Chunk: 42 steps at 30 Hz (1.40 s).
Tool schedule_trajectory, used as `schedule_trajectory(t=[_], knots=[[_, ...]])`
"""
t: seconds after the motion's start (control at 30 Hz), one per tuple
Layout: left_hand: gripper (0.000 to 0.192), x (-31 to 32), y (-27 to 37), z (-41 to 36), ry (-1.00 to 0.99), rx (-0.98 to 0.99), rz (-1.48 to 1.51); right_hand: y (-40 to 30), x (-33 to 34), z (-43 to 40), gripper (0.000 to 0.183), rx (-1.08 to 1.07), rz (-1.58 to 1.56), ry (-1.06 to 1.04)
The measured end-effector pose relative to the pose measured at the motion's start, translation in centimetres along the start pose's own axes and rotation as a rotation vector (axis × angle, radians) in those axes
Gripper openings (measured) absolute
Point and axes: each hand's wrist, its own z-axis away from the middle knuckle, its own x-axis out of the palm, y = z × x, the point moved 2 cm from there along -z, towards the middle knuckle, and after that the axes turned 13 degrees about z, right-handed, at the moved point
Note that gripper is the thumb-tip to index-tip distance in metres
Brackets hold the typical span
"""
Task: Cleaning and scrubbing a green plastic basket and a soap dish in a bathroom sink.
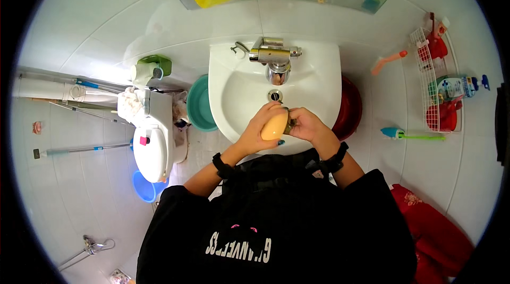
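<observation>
Over the front of a white washbasin [235, 96], my left hand [261, 126] is wrapped around a smooth yellow-orange rounded object [274, 126], whose exact kind I cannot tell. My right hand [306, 124] meets it from the right. Its fingers grip a small dark green piece [292, 123] at the object's right side; whether the two are joined is not visible. Beyond my hands are the metal drain [275, 96] and a chrome faucet [275, 59]. Both wrists wear black straps.
A teal basin [202, 104] stands left of the sink, a dark red basin [350, 108] right. Further left are a toilet [150, 152] and a blue bucket [147, 186]. A white wire rack [428, 84] with bottles and red cups hangs on the right wall, near a brush [414, 136].
</observation>
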Motion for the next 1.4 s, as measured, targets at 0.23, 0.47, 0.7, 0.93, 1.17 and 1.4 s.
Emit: schedule_trajectory(t=[0.23,0.47,0.7,0.93,1.17,1.4], knots=[[0.055,-0.5,0.2,-0.2,0.402,-0.518,1.414,-2.8,2.2,1.2,0.025,-0.315,0.329,0.502],[0.045,0.1,-0.2,-1.0,0.482,-0.581,1.491,-1.5,5.7,-0.3,0.034,-1.062,1.997,0.532],[0.053,-0.6,-0.5,-2.0,0.436,-0.271,0.561,1.6,3.2,-2.0,0.039,-0.788,1.876,0.653],[0.062,-0.5,0.9,-2.6,0.228,0.029,-0.359,3.7,0.3,-3.1,0.048,-0.397,0.873,0.263],[0.064,-1.9,-0.4,-2.0,-0.154,0.055,-0.372,3.1,1.0,-1.3,0.037,0.054,0.314,-0.009],[0.064,-0.8,0.9,-0.7,-0.159,0.197,-0.349,0.2,1.4,1.5,0.019,0.189,-0.459,0.017]])
